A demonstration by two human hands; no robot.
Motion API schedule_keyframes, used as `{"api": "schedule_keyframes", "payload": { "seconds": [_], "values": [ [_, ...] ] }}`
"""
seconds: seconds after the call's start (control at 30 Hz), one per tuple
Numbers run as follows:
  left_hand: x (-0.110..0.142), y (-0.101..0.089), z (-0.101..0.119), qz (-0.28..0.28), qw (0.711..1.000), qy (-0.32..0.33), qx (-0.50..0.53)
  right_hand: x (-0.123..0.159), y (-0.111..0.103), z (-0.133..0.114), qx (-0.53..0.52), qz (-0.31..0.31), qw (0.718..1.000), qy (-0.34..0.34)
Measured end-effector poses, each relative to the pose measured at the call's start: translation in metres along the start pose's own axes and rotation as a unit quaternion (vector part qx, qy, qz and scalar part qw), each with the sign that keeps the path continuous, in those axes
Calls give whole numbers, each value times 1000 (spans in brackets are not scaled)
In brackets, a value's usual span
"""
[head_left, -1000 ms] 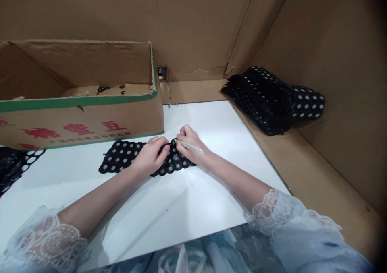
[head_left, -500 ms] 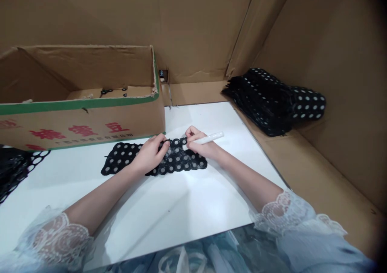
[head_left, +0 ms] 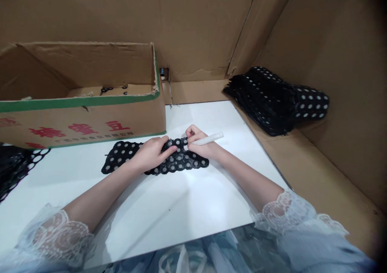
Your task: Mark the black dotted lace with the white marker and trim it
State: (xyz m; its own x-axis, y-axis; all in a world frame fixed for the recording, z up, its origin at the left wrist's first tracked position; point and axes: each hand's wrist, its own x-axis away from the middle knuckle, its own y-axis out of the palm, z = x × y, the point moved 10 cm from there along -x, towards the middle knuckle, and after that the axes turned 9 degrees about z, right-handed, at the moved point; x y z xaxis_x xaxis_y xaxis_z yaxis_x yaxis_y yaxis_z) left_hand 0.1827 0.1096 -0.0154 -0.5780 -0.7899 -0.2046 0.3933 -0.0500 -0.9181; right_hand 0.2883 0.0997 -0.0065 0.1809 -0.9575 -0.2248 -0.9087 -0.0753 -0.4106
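A black strip with rows of pale round dots lies flat on the white tabletop, with its right half looking creased and shiny. Across its middle rests my left hand, fingers at the strip's far edge and thumb stretched over the dots, holding it. My right hand is closed around a white pen-like tool, whose lower tip meets the strip near its upper right part. The tool's back end points up and right. Part of the strip is hidden under both hands.
A cardboard box with a green rim and red characters stands at the left, small black bits inside. Black netting lies at the left edge. A pile of black dotted pieces sits at the right by cardboard walls.
My left hand has shifted slightly to the right, and its thumb reaches further along the strip. The right hand and white tool stay almost in place.
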Motion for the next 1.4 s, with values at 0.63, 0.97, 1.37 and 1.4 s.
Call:
{"api": "schedule_keyframes", "payload": {
  "seconds": [0.63,0.97,1.37,1.4],
  "values": [
    [11,-7,12,-8,1000,7,-22,6,13,-17,205,70,966,-139],
    [7,-32,-13,10,955,-70,-287,10,24,-17,177,1,980,-92],
    [7,-39,-70,-77,955,-133,-253,1,4,2,177,33,981,-68],
    [8,-41,-64,-57,949,-120,-284,1,5,2,175,32,982,-70]
  ]
}}
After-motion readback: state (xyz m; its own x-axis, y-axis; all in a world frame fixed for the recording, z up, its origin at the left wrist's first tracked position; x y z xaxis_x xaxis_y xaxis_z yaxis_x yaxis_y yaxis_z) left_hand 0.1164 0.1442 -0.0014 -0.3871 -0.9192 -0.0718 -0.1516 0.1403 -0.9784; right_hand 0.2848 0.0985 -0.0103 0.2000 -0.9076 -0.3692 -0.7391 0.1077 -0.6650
